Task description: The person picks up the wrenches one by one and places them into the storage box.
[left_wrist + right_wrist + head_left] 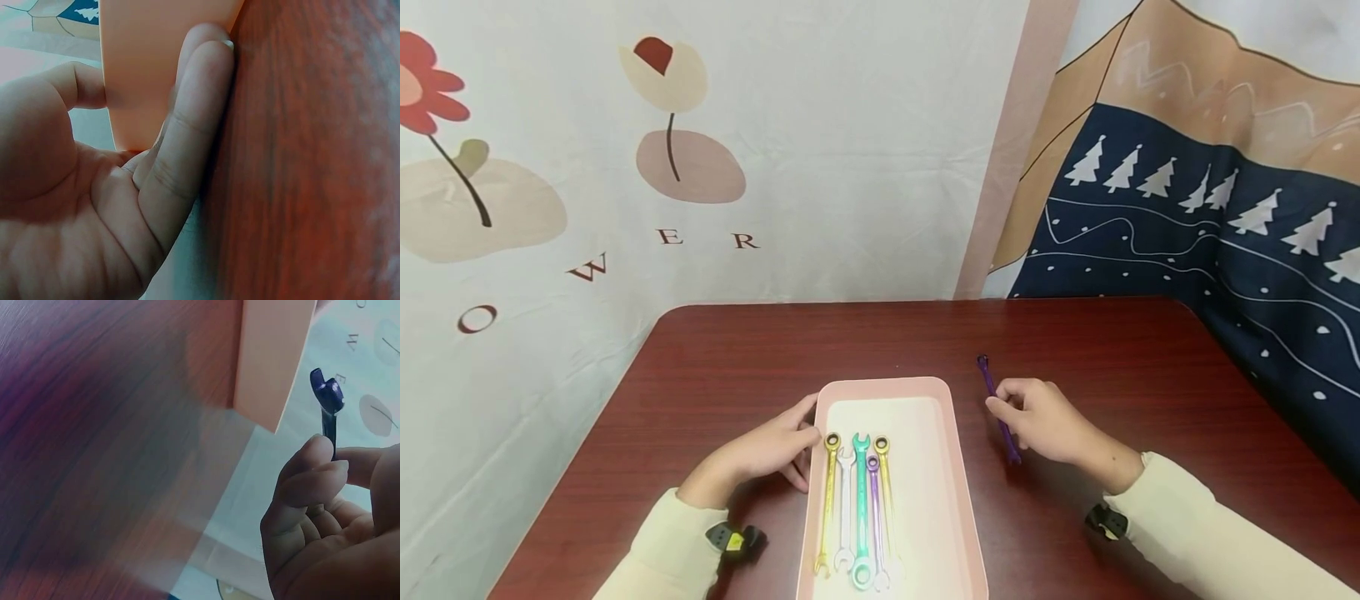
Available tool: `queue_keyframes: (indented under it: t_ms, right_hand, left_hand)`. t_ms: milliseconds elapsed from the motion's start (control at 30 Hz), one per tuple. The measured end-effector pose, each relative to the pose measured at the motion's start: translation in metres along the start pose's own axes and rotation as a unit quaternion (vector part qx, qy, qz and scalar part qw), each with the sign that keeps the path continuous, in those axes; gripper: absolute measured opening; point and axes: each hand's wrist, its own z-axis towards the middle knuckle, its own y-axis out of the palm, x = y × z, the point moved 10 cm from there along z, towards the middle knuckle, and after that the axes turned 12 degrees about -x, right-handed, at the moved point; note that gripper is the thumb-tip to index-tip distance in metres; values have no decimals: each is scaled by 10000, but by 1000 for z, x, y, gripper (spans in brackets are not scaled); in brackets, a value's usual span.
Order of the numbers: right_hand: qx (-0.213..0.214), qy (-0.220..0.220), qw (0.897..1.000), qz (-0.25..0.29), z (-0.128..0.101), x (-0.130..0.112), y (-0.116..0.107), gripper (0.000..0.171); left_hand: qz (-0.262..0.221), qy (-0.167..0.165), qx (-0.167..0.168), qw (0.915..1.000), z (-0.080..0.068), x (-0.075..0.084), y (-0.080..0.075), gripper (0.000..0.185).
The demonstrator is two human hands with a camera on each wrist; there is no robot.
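My right hand (1041,421) pinches a dark purple wrench (985,375) between thumb and fingers, to the right of the pink tray (958,467). One end of that wrench (328,394) sticks out past the fingertips in the right wrist view. At the tray's left side, my left hand (767,450) holds the edge, thumb at the rim and fingers along the outer wall (140,62). Inside the tray several wrenches lie side by side: a yellow one (829,492), a silver one (846,508), a green one (861,500), a lighter purple one (875,508) and another yellow one (886,492).
A dark red wood-grain table (737,350) bears the tray, whose near end is cut off by the head view's lower edge. Behind the table hangs a printed cloth (850,167) with flowers, letters and trees. The wrenches fill the tray's left half.
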Motion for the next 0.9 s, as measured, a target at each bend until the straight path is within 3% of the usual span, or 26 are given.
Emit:
queue_keyframes:
  t_ms: [367,500,900]
  right_hand:
    - [-156,20,9987,475,-1,-9,8,12]
    - [-276,-38,9964,797,-2,-14,11,18]
    - [-743,-134,9763,2030,-5,-28,30,30]
  left_hand:
    - [-11,29,6,10000,0,0,0,73]
    - [-29,30,0,10000,1,0,0,73]
    - [8,24,-25,10000,0,1,0,71]
